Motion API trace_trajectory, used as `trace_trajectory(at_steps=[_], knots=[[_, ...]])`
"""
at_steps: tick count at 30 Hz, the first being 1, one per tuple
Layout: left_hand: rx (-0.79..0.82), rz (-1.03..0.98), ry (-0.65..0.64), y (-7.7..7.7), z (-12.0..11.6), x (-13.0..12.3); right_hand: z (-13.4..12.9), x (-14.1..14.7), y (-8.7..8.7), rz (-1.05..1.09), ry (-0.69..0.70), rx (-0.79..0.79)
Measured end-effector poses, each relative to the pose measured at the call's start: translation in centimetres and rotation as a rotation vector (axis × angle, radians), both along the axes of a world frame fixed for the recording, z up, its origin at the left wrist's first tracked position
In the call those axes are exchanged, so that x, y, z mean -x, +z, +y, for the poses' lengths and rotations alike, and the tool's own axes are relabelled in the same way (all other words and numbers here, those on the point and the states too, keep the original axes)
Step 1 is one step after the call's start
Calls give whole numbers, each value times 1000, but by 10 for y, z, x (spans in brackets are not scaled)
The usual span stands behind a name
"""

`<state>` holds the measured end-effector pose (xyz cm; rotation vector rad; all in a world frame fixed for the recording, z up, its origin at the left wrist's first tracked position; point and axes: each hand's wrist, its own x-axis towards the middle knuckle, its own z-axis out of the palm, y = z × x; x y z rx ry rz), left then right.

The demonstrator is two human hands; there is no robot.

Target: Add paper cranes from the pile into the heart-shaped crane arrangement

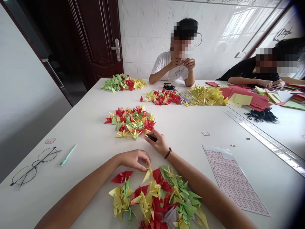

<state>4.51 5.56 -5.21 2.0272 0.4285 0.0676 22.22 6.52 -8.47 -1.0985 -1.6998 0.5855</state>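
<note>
My left hand [135,159] is curled at the edge of the near pile, its fingertips closed on the tip of a yellow paper crane [148,176]. Around that crane lie red, green, yellow and a few lilac folded cranes [164,198]. My right hand [159,143] reaches farther out, fingers wrapped round a small black pointed tool [152,137] whose exact kind I cannot make out. The tool's tip points at the right edge of a second pile of mixed red, yellow and green cranes [133,121].
Eyeglasses [35,165] and a mint-green slim tool [68,155] lie left. A label sheet [234,179] lies right. Farther back are more crane piles [124,82], black cords [260,115] and coloured paper [252,97]. Co-workers [175,63] sit along the far side.
</note>
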Motion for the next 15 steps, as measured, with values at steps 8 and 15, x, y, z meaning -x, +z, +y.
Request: trace_trajectory(at_steps=[8,15], knots=[[511,-199,328,-7,7,0,-1,1,1,3,-5,13],[738,-451,661,-14,9,-4,0,1,1,-13,0,12]])
